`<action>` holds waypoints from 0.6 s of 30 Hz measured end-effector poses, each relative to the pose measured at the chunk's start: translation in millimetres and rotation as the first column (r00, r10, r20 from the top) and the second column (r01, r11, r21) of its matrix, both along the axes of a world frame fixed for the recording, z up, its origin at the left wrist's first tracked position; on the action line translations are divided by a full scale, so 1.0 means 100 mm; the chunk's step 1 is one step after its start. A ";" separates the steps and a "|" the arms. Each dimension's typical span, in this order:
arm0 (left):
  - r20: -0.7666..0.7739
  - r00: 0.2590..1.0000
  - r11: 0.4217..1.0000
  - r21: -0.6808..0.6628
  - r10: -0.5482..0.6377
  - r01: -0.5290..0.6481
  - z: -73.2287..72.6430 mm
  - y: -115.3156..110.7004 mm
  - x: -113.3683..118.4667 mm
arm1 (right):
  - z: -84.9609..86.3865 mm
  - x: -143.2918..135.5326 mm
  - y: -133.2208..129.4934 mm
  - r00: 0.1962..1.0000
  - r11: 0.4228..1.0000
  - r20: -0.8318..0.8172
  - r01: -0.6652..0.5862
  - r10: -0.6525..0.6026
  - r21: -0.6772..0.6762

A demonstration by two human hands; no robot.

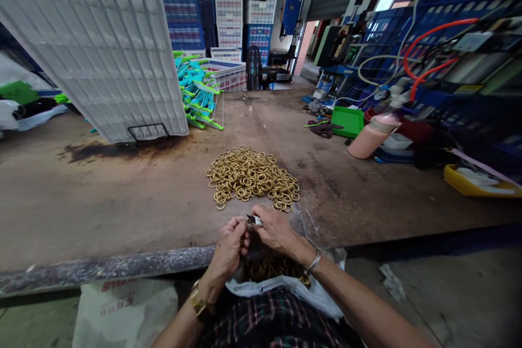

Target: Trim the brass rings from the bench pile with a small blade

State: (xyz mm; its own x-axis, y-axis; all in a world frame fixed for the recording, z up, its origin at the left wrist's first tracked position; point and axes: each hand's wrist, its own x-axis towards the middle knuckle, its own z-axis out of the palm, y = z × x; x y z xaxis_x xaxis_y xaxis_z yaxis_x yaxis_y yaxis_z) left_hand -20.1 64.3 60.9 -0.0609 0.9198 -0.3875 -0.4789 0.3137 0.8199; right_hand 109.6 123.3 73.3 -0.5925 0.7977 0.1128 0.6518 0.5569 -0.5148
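Observation:
My left hand (233,246) is closed in a pinch at the table's front edge; a brassy bit between its fingers looks like a ring, mostly hidden. Against its fingertips, my right hand (279,231) is closed round a small knife (256,220) with a dark blade and a pale handle. Just beyond both hands a heap of brass-coloured rings (248,174) lies on the table, several of them loose at its near edge. Below the hands, a white bag (281,285) sits open on my lap with more rings (271,269) inside.
A large ribbed white panel (106,49) stands at the left of the wooden table (163,201). Green and turquoise plastic frames (199,92) are behind it. A pink bottle (371,136), a green tray (347,122) and a yellow tray (477,184) are on the right. A pale sack (126,315) hangs low left.

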 end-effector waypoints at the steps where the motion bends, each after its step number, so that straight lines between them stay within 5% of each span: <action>1: -0.010 1.000 1.000 0.002 -0.004 0.004 -0.01 0.00 -0.01 | 0.00 -0.02 -0.02 0.998 0.999 -0.057 0.003 -0.006 -0.041; 10: -0.318 0.947 0.998 0.062 0.050 -0.032 0.01 -0.06 -0.03 | -0.05 -0.13 -0.07 0.948 0.932 -0.281 0.040 -0.150 -0.362; 18: -0.059 0.996 0.997 -0.010 -0.073 0.073 0.01 -0.09 -0.02 | -0.07 -0.13 -0.07 0.910 0.849 -0.327 0.048 -0.254 -0.526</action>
State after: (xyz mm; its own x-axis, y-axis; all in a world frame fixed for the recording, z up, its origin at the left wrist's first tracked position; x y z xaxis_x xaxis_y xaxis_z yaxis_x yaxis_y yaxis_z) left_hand -22.0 55.7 61.5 -0.0168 0.9195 -0.3926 -0.4056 0.3527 0.8433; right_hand 96.9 116.4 66.4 -0.4543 0.8803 -0.1369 0.4081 0.0690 -0.9103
